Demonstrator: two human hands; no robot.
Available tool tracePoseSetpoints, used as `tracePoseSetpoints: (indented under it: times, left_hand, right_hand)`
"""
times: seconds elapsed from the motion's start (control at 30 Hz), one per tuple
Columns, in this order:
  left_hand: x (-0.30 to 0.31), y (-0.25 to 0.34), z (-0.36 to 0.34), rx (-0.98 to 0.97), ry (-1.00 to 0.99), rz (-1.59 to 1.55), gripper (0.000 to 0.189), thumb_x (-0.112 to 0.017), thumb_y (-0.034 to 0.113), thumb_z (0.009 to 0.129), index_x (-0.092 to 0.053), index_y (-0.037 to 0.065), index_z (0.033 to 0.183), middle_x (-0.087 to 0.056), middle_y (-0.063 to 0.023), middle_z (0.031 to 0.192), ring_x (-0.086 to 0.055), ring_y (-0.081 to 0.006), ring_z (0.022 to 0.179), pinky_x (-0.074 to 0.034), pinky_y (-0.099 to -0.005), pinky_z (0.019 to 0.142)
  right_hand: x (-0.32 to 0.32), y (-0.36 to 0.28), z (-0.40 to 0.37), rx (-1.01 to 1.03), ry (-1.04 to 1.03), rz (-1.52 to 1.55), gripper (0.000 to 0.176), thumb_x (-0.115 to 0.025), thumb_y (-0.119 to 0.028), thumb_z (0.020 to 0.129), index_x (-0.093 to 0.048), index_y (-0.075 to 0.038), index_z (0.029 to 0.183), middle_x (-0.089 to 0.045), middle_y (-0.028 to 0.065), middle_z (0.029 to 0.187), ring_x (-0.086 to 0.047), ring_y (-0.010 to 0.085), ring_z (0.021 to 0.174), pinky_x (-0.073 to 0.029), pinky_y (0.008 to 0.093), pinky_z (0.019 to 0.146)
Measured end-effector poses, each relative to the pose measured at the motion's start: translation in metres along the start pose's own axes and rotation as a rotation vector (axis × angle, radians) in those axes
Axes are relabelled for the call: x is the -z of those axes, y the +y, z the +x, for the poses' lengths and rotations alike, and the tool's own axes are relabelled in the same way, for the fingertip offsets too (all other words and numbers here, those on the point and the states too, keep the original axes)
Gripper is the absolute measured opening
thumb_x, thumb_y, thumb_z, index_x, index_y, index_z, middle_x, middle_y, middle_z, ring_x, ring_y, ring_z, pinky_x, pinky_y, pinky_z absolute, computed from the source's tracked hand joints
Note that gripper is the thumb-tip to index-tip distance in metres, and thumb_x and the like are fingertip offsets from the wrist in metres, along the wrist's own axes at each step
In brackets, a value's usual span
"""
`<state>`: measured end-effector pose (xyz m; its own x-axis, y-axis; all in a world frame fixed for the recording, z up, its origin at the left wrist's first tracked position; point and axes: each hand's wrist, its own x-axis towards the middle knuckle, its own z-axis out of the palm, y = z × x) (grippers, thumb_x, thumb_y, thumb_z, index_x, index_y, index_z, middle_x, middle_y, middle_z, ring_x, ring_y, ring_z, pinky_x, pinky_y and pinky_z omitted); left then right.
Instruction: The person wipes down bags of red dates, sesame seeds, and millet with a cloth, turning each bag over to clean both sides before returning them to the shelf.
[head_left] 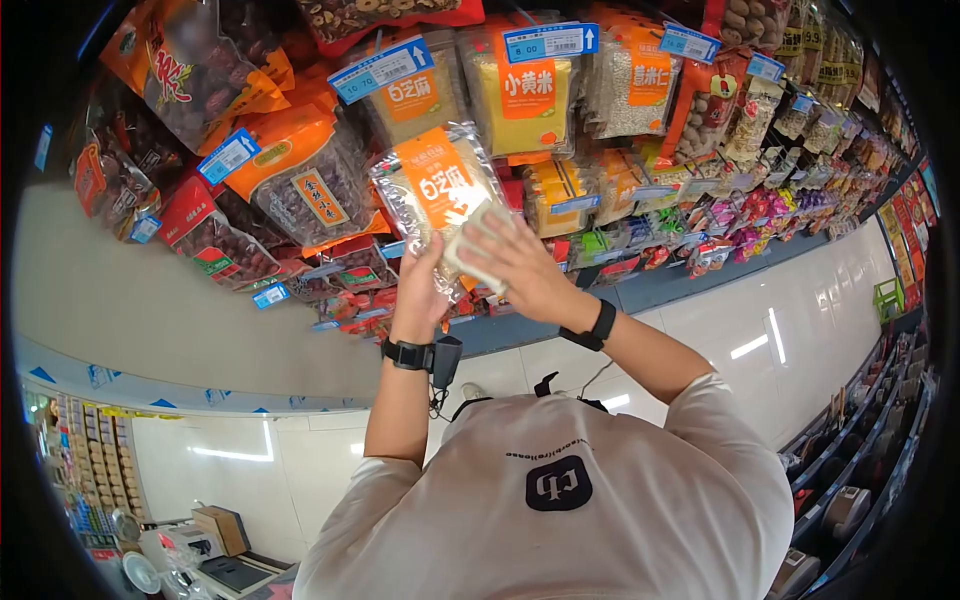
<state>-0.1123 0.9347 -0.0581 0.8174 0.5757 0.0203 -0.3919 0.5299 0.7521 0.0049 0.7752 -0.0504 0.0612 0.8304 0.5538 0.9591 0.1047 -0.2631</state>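
Note:
My left hand [424, 282] is closed on the lower left edge of a clear bag of sesame seeds [420, 190] with an orange label. The bag is tilted and held in front of the rack. My right hand [520, 268], slightly blurred, presses a folded whitish cloth [484, 240] against the bag's lower right part, hiding that corner. Just behind hangs a similar bag of sesame seeds [408, 103] under a blue price tag [383, 68]. Beside it hangs a bag of yellow millet [530, 100].
Bags of red dates [310, 185] hang at the left, and a bag of pale grains [635, 80] hangs further right. Small colourful packets [740, 215] fill the lower rack. Tiled floor [690, 335] lies below. Dark shelves [850, 470] stand at the right, and a cardboard box [222, 528] is at lower left.

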Motion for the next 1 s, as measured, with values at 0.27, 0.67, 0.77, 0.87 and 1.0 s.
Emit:
tracePoseSetpoints:
  times: [0.27, 0.67, 0.77, 0.87, 1.0]
  left_hand:
    - [-0.003, 0.01, 0.002, 0.026, -0.009, -0.117, 0.039, -0.05, 0.011, 0.104, -0.043, 0.005, 0.141, -0.056, -0.0119, 0.135, -0.057, -0.0263, 0.123, -0.048, -0.0429, 0.103]
    - [-0.016, 0.014, 0.013, -0.049, 0.0, -0.16, 0.041, -0.05, 0.01, 0.104, -0.041, 0.007, 0.144, -0.054, -0.01, 0.138, -0.055, -0.0259, 0.125, -0.046, -0.0441, 0.106]
    - [-0.016, 0.014, 0.008, -0.008, 0.022, -0.044, 0.041, -0.05, 0.011, 0.104, -0.041, 0.006, 0.143, -0.053, -0.0104, 0.138, -0.055, -0.0245, 0.125, -0.047, -0.042, 0.105]
    - [-0.015, 0.003, 0.005, 0.055, -0.001, -0.023, 0.041, -0.051, 0.013, 0.104, -0.041, 0.007, 0.143, -0.053, -0.0109, 0.138, -0.055, -0.0235, 0.125, -0.048, -0.0406, 0.103]
    - [-0.03, -0.01, -0.003, -0.118, -0.024, -0.122, 0.039, -0.051, 0.018, 0.104, -0.042, 0.006, 0.141, -0.054, -0.0105, 0.137, -0.054, -0.0269, 0.127, -0.045, -0.0457, 0.107]
  right_hand:
    - [-0.002, 0.004, -0.017, 0.039, -0.064, -0.042, 0.066, -0.058, 0.003, 0.08, -0.055, -0.023, 0.141, -0.04, 0.0041, 0.156, -0.029, 0.0313, 0.148, -0.021, 0.056, 0.12]
    - [0.01, 0.057, -0.029, -0.195, 0.449, -0.011, 0.059, -0.052, 0.008, 0.084, -0.054, -0.012, 0.139, -0.047, 0.0123, 0.151, -0.039, 0.0357, 0.142, -0.025, 0.0487, 0.119]
    - [0.024, 0.047, -0.017, -0.296, 0.632, 0.173, 0.044, -0.045, 0.004, 0.095, -0.05, -0.001, 0.139, -0.048, 0.0173, 0.149, -0.043, 0.0323, 0.14, -0.031, 0.0415, 0.116]
    - [0.042, 0.014, 0.015, -0.392, 0.598, 0.773, 0.038, -0.043, -0.003, 0.103, -0.045, 0.001, 0.141, -0.051, 0.0155, 0.146, -0.046, 0.0264, 0.137, -0.035, 0.0356, 0.113]
    - [0.018, 0.025, 0.01, -0.741, 0.539, 1.443, 0.039, -0.043, -0.025, 0.108, -0.043, -0.002, 0.14, -0.056, 0.0105, 0.136, -0.055, 0.0174, 0.122, -0.043, 0.0313, 0.105]
